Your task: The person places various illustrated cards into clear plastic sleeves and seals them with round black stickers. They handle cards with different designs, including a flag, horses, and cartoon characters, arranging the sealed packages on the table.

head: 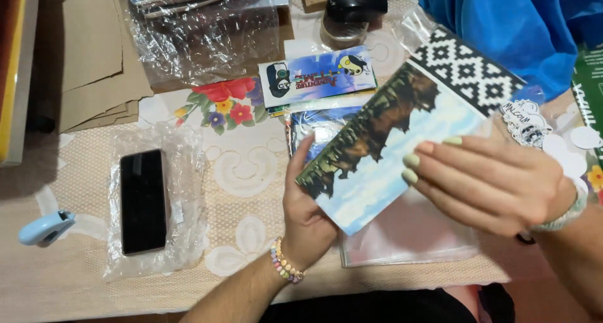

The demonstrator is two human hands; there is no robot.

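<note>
My left hand [306, 213] grips the lower left corner of a printed card [389, 141] that shows dark trees against a pale blue sky. It wears a beaded bracelet. My right hand [487, 182], nails painted pale green, lies flat on the card's right side and holds it too. A clear plastic sleeve [408, 238] lies on the table under the card. Behind the card sits a sheet with a black-and-white geometric pattern [468, 69].
A black phone [142, 200] lies on clear plastic wrap at the left, with a small light-blue punch [45, 227] beyond it. Cartoon-printed cards [317, 78], cardboard [94, 53], a tape dispenser [352, 9], stickers [524, 122] and blue cloth [515, 21] crowd the back.
</note>
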